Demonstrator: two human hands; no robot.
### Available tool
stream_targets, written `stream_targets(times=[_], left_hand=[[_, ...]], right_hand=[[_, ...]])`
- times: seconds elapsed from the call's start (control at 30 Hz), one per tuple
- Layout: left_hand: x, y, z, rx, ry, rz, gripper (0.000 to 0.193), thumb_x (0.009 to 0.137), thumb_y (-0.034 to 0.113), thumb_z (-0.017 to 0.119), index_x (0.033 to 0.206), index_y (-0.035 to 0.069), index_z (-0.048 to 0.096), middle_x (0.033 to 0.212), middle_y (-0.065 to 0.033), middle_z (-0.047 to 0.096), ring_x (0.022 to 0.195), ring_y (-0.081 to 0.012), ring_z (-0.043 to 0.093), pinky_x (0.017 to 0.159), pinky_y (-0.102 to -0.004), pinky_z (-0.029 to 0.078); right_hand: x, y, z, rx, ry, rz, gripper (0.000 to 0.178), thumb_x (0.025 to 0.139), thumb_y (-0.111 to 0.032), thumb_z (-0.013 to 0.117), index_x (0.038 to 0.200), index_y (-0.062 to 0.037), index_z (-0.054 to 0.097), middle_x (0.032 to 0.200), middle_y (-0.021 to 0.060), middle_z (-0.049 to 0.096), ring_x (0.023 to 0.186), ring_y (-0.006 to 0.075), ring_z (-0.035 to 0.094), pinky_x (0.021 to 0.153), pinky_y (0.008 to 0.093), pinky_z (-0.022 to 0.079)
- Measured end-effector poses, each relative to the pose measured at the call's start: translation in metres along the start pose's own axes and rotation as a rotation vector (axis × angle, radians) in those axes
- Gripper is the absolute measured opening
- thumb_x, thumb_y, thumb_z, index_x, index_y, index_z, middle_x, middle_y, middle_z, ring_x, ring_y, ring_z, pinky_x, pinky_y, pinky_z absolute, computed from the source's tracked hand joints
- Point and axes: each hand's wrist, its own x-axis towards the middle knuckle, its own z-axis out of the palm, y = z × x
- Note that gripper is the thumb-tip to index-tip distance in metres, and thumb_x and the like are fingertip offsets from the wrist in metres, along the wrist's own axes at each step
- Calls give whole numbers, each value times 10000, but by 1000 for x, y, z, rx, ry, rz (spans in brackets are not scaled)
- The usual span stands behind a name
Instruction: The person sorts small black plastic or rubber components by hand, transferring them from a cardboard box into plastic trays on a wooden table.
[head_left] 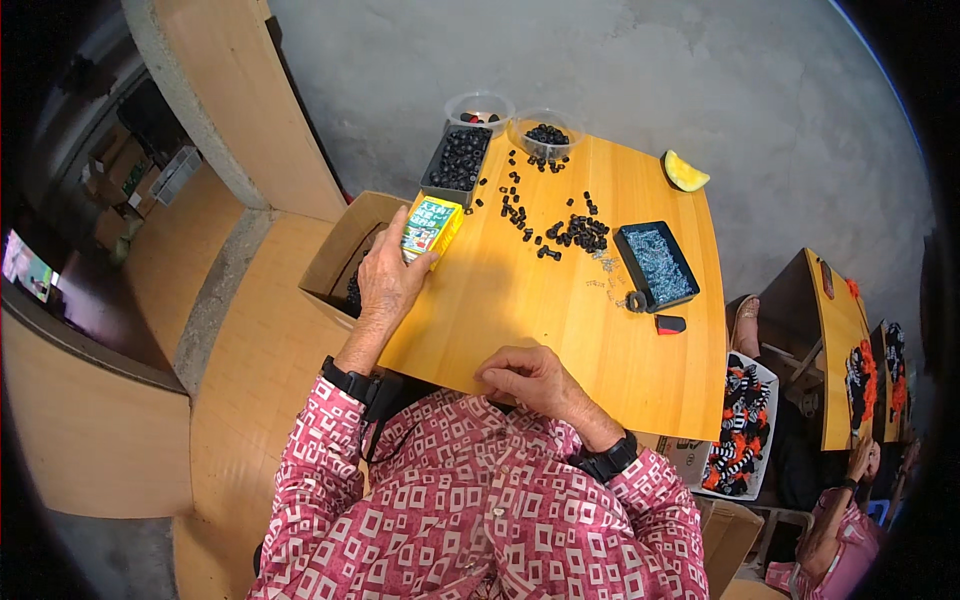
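Note:
My left hand (pixel 388 278) is closed on a small yellow and green box (pixel 432 226) at the table's left edge, its thumb along the near side and its fingers on the left. At the near edge of the table (pixel 480 330), my right hand (pixel 538 380) is curled, thumb and fingers together; whatever may be in them is hidden. Small black cylindrical parts (pixel 582 233) lie scattered across the middle. A black tray (pixel 655 265) of small silvery metal pieces stands at the right, with a black ring (pixel 635 301) and a red and black piece (pixel 670 324) beside it.
A dark bin (pixel 458 160) of black parts and two clear bowls (pixel 480 104) (pixel 546 133) stand at the back. A melon wedge (pixel 684 172) lies far right. A cardboard box (pixel 350 250) adjoins the left edge; a white crate (pixel 740 425) sits at right. Another person's hand (pixel 863 460) is farther right.

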Motion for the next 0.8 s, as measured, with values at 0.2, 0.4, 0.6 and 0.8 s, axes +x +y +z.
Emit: stream_targets(times=[0.2, 0.4, 0.6, 0.8], left_hand=[[3, -14, 12, 95, 141, 113, 748, 756, 239, 791, 1402, 42, 470, 1145, -201, 609, 1030, -367, 625, 862, -452, 509], [6, -6, 17, 172, 122, 104, 741, 778, 260, 810, 1409, 56, 479, 1101, -165, 606, 930, -300, 654, 818, -403, 539], [7, -8, 18, 177, 130, 178, 746, 781, 279, 809, 1402, 37, 474, 1083, -163, 602, 892, -300, 648, 793, -407, 539], [-1, -4, 16, 165, 241, 269, 704, 805, 256, 790, 1392, 25, 477, 1244, -212, 579, 1090, -356, 616, 892, -408, 519]], right_hand=[[-1, 2, 2, 27, 22, 0, 171, 975, -137, 611, 1008, 5, 700, 804, 20, 676, 732, 80, 639, 684, 227, 538], [-1, 3, 3, 48, 29, -1, 169, 973, -137, 615, 1008, 5, 700, 803, 17, 668, 726, 78, 632, 678, 226, 537], [0, 4, 3, 14, 30, -21, 164, 972, -129, 613, 1010, 5, 698, 798, 16, 665, 718, 73, 628, 666, 224, 530], [-1, -1, 3, 50, 17, -6, 163, 973, -130, 611, 1001, 6, 695, 800, 17, 668, 718, 75, 628, 662, 222, 526]])
